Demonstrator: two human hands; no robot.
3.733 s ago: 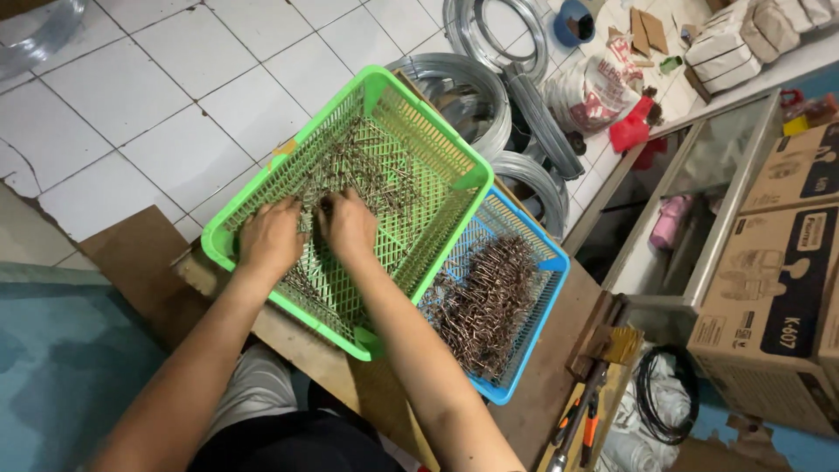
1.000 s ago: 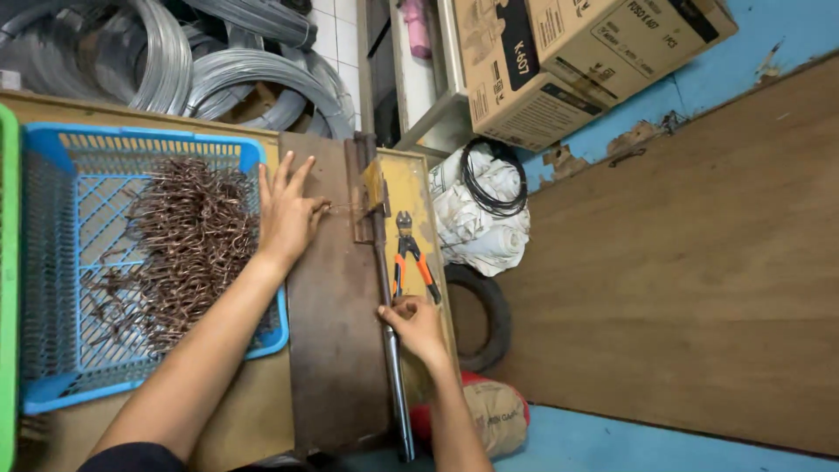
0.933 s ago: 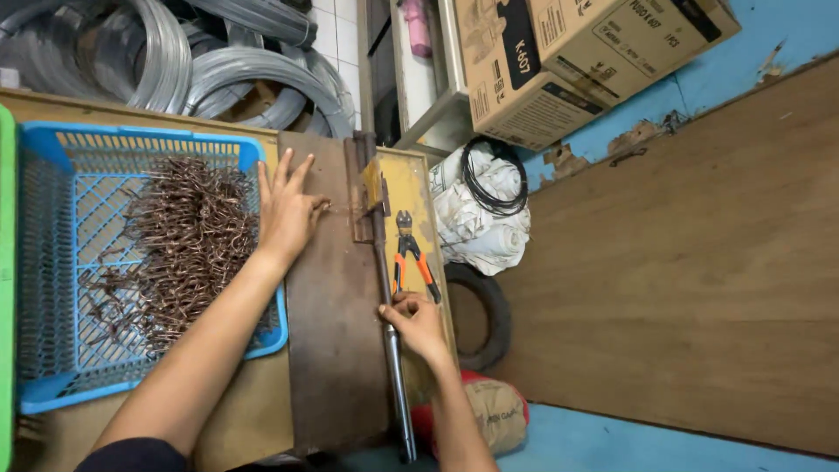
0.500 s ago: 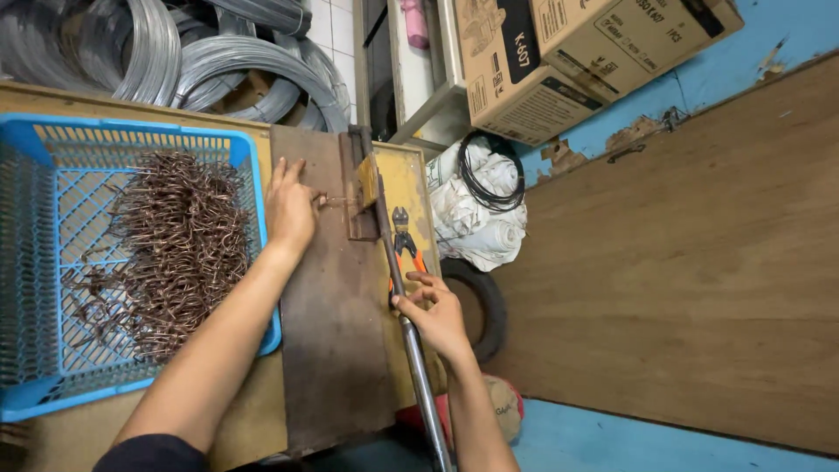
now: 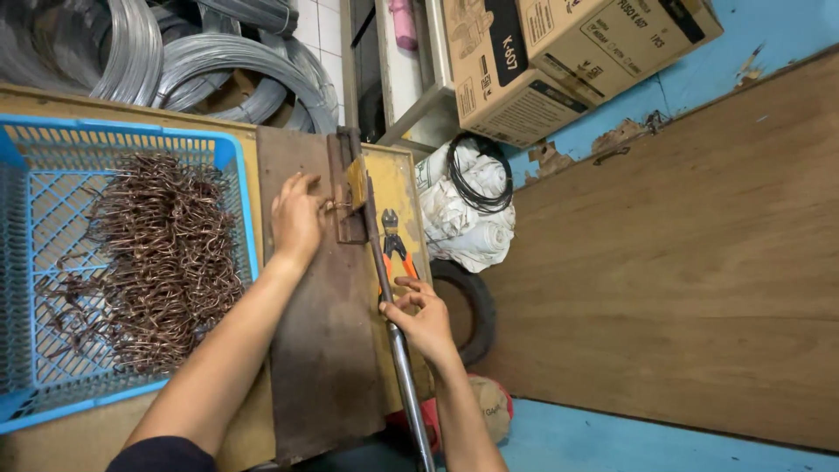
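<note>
A long grey metal lever (image 5: pixel 395 332) lies slanted under the right hand (image 5: pixel 424 319), which grips it. The left hand (image 5: pixel 297 218) pinches a small copper wire piece (image 5: pixel 332 206) at the bending jig (image 5: pixel 350 197); earlier its fingers were spread.

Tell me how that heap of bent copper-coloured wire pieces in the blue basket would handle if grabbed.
The bent wire pieces lie interlocked, so a grab would probably lift a tangled clump. Each looks thin and stiff, likely springy, not floppy. Loose ends may snag the blue basket mesh.
</note>
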